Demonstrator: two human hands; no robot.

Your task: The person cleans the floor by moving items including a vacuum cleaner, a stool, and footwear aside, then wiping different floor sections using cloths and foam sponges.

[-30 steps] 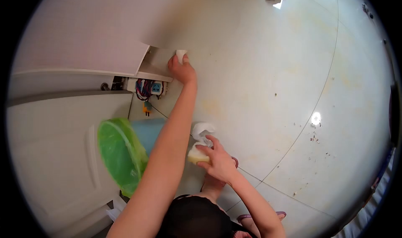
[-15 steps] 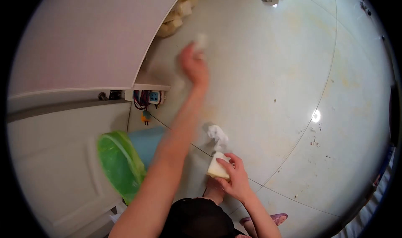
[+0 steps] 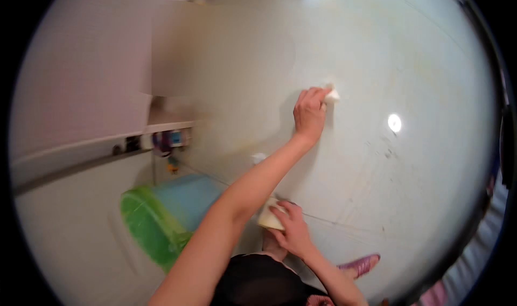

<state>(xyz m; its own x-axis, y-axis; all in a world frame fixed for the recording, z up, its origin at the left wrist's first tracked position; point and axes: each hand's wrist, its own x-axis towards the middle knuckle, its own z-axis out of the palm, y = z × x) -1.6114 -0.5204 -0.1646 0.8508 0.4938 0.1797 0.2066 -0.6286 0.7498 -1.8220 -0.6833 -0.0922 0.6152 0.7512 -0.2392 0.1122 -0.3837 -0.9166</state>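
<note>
My left hand (image 3: 309, 112) reaches out over the pale tiled floor (image 3: 242, 90), its fingers closed round a small white wad (image 3: 332, 95) that looks like tissue and meets the floor. Lower down, near my foot, my right hand (image 3: 292, 228) grips a pale cream, block-like pack (image 3: 269, 215) with its fingers across the top. A bit of white crumpled material (image 3: 259, 158) shows just beyond my left forearm, which partly hides it.
On the left lies a blue bin (image 3: 191, 198) with a green bag liner (image 3: 151, 225). Behind it are a power strip with wires (image 3: 172, 139) and white cabinet panels (image 3: 81, 203). A purple shoe (image 3: 363, 264) is at the lower right; dark specks (image 3: 389, 154) mark the floor.
My left hand has swung right and away from the cabinet, carrying the white wad across the floor. My right hand keeps its hold on the pack. The view has shifted.
</note>
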